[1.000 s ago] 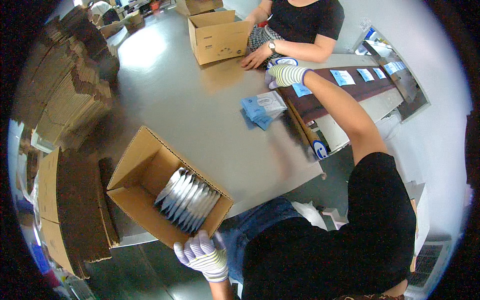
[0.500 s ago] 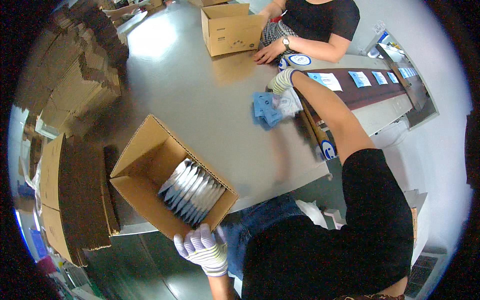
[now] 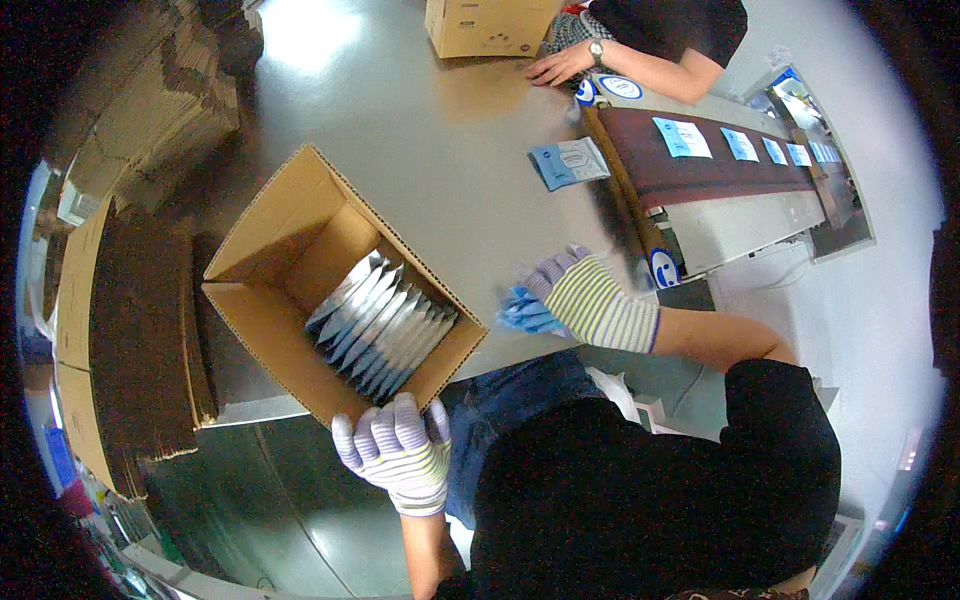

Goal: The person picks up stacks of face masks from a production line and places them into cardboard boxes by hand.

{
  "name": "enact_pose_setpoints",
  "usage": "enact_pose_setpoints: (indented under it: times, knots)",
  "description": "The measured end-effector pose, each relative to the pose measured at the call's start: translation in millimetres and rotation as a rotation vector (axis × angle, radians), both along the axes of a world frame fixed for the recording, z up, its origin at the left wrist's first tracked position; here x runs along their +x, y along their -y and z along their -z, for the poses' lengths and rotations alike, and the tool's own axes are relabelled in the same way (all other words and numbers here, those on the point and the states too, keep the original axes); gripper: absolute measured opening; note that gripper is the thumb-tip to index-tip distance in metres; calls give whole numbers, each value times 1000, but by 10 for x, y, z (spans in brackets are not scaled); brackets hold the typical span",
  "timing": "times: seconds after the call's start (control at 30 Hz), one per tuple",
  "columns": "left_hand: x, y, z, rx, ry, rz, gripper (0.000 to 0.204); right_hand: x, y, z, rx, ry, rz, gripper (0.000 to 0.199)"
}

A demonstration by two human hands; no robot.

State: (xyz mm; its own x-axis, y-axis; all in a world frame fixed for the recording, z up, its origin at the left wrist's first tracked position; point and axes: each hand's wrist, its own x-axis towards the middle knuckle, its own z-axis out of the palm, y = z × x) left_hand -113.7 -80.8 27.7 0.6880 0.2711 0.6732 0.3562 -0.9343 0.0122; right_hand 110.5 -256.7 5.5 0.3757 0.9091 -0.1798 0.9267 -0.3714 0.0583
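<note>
An open cardboard box (image 3: 262, 322) stands tilted at the table's near edge, a row of silver and blue sachets (image 3: 385, 325) packed on edge inside. My left hand (image 3: 395, 445), in a striped glove, grips the box's near rim with its fingers over the edge. To the right of the box, my gloved right hand (image 3: 590, 300) is closed around a bunch of blue sachets (image 3: 530, 311), partly hidden by its fingers. One blue and white sachet (image 3: 569, 163) lies on the table by the end of the conveyor belt (image 3: 640, 160).
More sachets (image 3: 738, 144) lie in a line on the belt. Across the table are another person's hand (image 3: 563, 64) and a second cardboard box (image 3: 490, 28). Stacks of flattened cardboard (image 3: 140, 330) stand along the left side of the metal table (image 3: 430, 170).
My right hand has drawn back from the belt's end toward the box, carrying sachets. A single sachet now shows on the table there. My left hand stays on the rim.
</note>
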Motion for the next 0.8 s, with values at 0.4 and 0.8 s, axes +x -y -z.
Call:
enact_pose_setpoints:
  times: [0.4,0.8]
  knots:
    - [-36,56,37,-2,-27,-14,31,556,-3,959,948,-1241,171,37]
    - [-16,79,-75,-58,-56,61,27,184,-1296,-1368,893,-367,-514,37]
